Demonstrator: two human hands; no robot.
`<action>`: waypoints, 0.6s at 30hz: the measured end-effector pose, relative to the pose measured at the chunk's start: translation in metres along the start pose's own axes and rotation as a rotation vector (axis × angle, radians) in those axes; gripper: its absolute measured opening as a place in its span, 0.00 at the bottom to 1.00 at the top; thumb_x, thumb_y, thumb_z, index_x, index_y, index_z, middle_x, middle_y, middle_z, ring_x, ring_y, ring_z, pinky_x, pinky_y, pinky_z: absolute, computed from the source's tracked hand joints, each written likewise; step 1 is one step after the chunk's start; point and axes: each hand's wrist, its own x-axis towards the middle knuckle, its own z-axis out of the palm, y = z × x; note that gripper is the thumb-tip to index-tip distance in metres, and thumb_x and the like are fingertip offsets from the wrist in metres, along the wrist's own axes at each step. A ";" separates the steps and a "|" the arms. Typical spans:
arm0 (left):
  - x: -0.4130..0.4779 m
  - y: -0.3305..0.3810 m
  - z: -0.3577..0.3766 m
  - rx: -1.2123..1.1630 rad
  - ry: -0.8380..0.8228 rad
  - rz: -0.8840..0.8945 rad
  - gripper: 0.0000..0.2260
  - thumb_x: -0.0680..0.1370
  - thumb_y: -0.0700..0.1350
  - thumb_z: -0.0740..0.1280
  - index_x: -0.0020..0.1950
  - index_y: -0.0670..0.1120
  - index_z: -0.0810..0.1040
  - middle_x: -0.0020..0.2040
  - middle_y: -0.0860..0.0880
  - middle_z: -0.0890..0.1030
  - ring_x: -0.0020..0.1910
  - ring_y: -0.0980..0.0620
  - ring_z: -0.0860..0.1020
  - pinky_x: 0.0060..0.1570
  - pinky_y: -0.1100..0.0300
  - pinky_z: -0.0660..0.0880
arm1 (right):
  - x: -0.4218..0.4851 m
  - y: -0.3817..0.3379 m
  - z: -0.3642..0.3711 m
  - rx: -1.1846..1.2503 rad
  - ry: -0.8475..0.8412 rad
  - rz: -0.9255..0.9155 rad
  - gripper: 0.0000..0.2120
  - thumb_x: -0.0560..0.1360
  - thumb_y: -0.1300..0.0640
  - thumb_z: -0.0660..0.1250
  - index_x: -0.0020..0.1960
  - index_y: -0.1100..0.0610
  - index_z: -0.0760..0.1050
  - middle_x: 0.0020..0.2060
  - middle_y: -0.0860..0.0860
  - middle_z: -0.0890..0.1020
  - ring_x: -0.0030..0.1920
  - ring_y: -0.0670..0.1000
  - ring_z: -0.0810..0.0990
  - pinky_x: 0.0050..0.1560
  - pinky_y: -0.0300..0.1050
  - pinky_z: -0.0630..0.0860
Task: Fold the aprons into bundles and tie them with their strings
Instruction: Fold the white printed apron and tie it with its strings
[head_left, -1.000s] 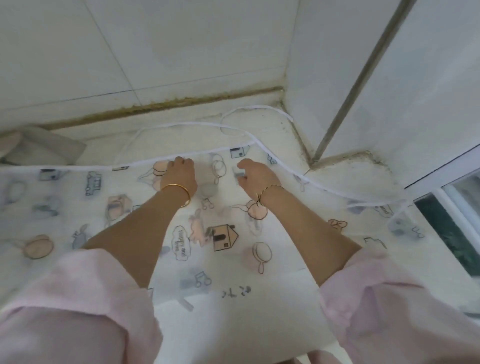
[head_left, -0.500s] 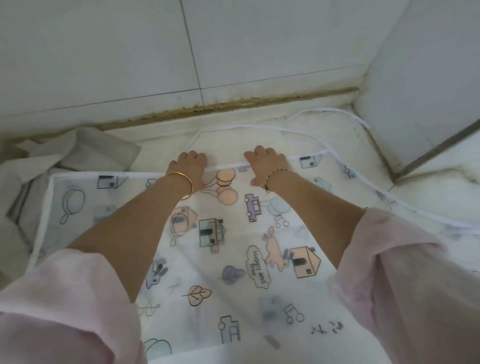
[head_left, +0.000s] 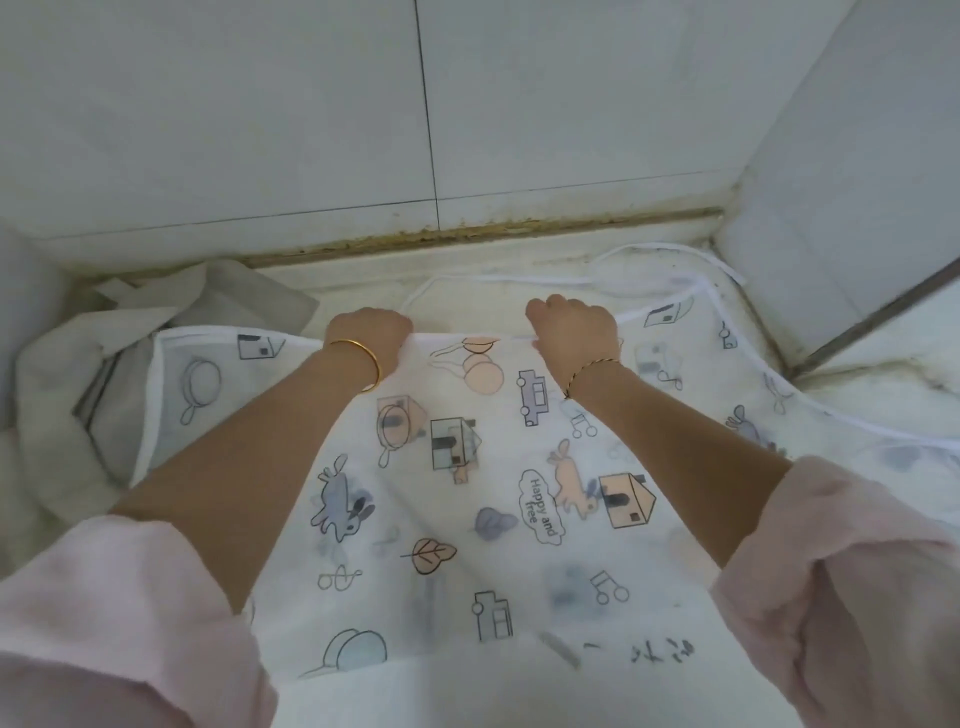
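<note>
A thin white apron (head_left: 467, 519) printed with houses, rabbits, pans and leaves lies spread over a pale counter. My left hand (head_left: 370, 328) grips its far white hem, fingers curled over the edge. My right hand (head_left: 571, 327) grips the same hem a little to the right, knuckles up. The taut hem runs between both fists. The apron's white string (head_left: 519, 280) loops on the counter just beyond the hands and curves toward the right corner.
A white tiled wall (head_left: 415, 130) rises close behind the counter, with a second wall (head_left: 857, 182) closing the right corner. Crumpled grey-white cloth (head_left: 130, 353) is heaped at the left. A white ledge (head_left: 883, 353) lies at the far right.
The view swung left. Both hands went from lying on the apron to reaching its far hem and curling around it; the hem now looks pulled straight between them.
</note>
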 end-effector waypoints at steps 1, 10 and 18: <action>-0.004 -0.001 -0.004 0.010 0.012 -0.011 0.10 0.78 0.41 0.61 0.59 0.45 0.74 0.55 0.44 0.77 0.54 0.43 0.76 0.49 0.51 0.74 | -0.006 0.000 -0.005 -0.002 0.044 -0.004 0.13 0.70 0.67 0.67 0.52 0.59 0.70 0.38 0.52 0.68 0.37 0.55 0.68 0.31 0.43 0.56; -0.095 0.019 -0.023 0.115 0.499 0.079 0.12 0.68 0.34 0.70 0.50 0.40 0.75 0.45 0.42 0.75 0.43 0.42 0.75 0.33 0.53 0.70 | -0.087 0.005 -0.041 -0.018 0.395 -0.147 0.15 0.41 0.73 0.54 0.22 0.57 0.65 0.20 0.51 0.67 0.23 0.50 0.59 0.28 0.37 0.55; -0.202 0.049 0.031 0.213 0.532 0.308 0.25 0.47 0.30 0.76 0.40 0.41 0.75 0.33 0.44 0.74 0.25 0.46 0.72 0.22 0.63 0.59 | -0.186 -0.016 -0.036 -0.102 0.045 -0.232 0.19 0.55 0.68 0.74 0.43 0.61 0.73 0.36 0.55 0.69 0.32 0.54 0.73 0.30 0.41 0.61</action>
